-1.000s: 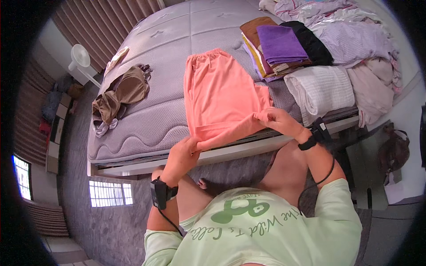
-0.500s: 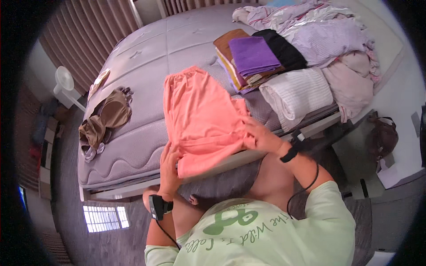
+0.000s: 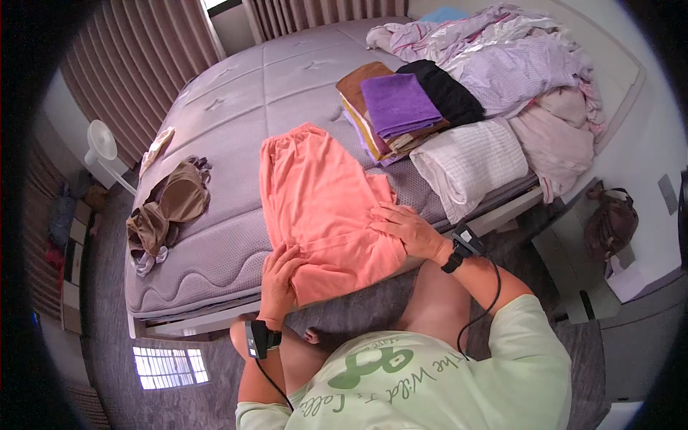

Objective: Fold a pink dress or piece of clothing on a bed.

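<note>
A pair of coral pants lies folded lengthwise on the mattress, its gathered waistband at the far end and its near end hanging a little over the bed's front edge. My left hand rests on the near left corner of the cloth, fingers stretched over it. On the right edge, my right hand lies flat with its fingers apart, pressing the fabric. Some shallow creases run across the pants between both hands.
Right of the pants sit a folded purple cloth on a stack of brown clothes, a black folded garment and a white folded knit. Rumpled bedding lies behind. Brown bras are at the left; a fan stands beyond.
Both hands have laid the near end of the pants down flatter. My right hand has gone from gripping the edge to lying spread on it. The view has shifted slightly.
</note>
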A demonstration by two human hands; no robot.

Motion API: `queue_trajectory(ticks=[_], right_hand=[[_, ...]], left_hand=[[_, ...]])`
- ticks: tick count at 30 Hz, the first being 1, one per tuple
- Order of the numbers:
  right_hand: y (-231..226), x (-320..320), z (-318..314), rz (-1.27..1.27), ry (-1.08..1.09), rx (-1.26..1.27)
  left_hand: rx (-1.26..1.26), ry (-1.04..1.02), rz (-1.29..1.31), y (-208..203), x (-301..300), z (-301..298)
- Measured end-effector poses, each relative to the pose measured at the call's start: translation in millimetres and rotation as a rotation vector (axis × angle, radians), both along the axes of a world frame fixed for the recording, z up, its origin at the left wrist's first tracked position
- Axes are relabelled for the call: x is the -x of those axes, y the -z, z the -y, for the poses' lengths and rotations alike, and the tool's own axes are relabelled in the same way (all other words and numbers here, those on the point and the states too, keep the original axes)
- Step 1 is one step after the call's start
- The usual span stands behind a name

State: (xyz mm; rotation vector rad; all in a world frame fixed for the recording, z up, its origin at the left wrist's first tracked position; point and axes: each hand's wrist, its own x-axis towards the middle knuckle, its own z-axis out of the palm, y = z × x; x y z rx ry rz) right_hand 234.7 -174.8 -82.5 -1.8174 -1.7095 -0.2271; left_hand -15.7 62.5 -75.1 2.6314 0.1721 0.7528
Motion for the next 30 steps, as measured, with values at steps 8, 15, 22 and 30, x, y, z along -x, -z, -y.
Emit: queue_trajectory(ticks=[8, 15, 22, 30], right_hand=[[-2, -3, 13, -0.029, -0.079, 0.036], [-9, -4, 19, -0.145, -0.187, 0.081], [-3, -11, 4, -0.626, 0.040, 0.086], [-8, -13, -41, -0.486, 0.484, -0.006]], left_hand=[[0.009, 0.069, -0.055, -12, 21, 2], [0.141, 0.099, -0.090, -16, 27, 7], [0.513, -0.073, 0.002, 13, 16, -4], [0.334, -0.557, -0.069, 5, -28, -14]])
